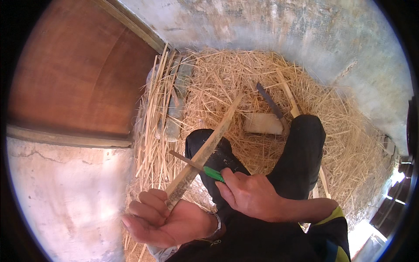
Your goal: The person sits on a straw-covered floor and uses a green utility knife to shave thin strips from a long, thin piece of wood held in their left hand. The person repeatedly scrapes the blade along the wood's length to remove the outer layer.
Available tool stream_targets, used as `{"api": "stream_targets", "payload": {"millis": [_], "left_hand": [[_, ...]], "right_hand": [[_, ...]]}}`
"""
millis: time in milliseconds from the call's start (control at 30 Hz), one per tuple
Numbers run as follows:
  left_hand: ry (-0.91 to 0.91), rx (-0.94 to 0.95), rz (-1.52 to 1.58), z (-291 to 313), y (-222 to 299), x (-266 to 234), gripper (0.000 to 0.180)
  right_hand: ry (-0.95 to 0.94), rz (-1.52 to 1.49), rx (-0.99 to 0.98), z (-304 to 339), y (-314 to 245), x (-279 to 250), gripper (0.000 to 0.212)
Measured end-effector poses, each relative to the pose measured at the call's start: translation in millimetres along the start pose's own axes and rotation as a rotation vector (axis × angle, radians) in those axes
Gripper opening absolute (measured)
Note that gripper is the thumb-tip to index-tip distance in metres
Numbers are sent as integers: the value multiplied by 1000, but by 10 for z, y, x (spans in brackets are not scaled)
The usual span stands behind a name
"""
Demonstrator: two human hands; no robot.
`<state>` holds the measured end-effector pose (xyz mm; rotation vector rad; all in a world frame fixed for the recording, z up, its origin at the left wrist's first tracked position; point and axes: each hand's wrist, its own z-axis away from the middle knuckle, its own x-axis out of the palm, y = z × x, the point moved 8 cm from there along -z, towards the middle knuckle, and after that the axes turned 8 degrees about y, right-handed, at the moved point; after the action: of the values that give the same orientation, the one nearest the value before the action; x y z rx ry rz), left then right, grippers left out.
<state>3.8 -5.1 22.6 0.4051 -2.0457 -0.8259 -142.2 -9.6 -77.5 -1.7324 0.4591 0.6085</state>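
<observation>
My left hand (168, 220) is closed around the lower end of a long split bamboo strip (218, 129), which slants up and away to the right across my left knee. In my right hand (248, 194) is a green-handled knife (213, 173), gripped in a fist. Its narrow dark blade (185, 160) crosses the bamboo strip just above my left hand and seems to touch it. A watch or bracelet (217, 225) circles my left wrist.
Thin shavings (227, 70) heap over the floor ahead. A pale block (264, 123) lies between my knees, beside a dark long blade (269, 99). Another bamboo piece (286, 91) lies by my right knee. Long thin strips (155, 118) rest at left near a brown door (78, 74); a stained wall (279, 26) stands behind.
</observation>
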Motion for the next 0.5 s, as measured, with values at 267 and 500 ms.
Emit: {"api": "stream_targets", "payload": {"millis": [267,500], "left_hand": [[-71,-35,35,28,-38,64,43],[-41,52,-18,62,0,126,42]], "right_hand": [[45,45,2,19,228,53,22],[41,37,2,37,179,24,23]]}}
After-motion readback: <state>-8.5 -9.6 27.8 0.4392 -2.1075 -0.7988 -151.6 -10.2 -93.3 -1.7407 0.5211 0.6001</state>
